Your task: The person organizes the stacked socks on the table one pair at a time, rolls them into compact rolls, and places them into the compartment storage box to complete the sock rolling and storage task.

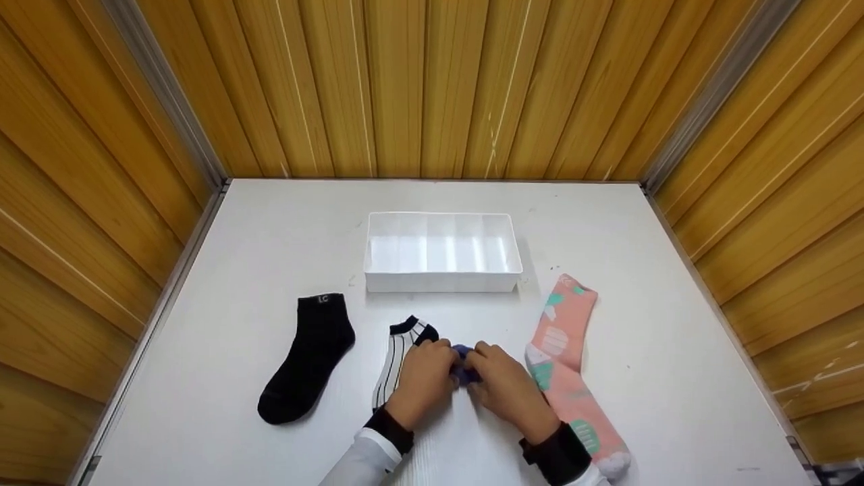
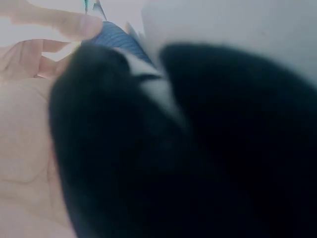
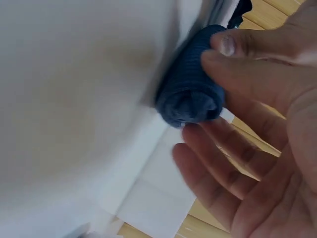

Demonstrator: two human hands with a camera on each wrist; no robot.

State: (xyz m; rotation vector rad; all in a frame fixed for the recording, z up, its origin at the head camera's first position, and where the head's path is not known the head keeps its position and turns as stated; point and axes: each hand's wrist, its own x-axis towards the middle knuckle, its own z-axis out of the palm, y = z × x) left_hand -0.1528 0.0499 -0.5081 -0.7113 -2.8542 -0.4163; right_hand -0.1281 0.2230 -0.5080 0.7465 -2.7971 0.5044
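Note:
A rolled-up blue sock is between my two hands over the front middle of the table, its coiled end showing in the right wrist view. My left hand pinches it from the left side, thumb on the ribbed cloth in the left wrist view. From the other side my right hand grips the roll with curled fingers and thumb. A white ankle sock with black stripes lies partly under the left hand. Beside the right forearm is a pink patterned sock, laid flat.
Behind the hands stands a white divided box. A black sock lies flat on the left of the white table. Yellow wood-look panels enclose the back and sides. Blurred dark shapes cover much of the left wrist view.

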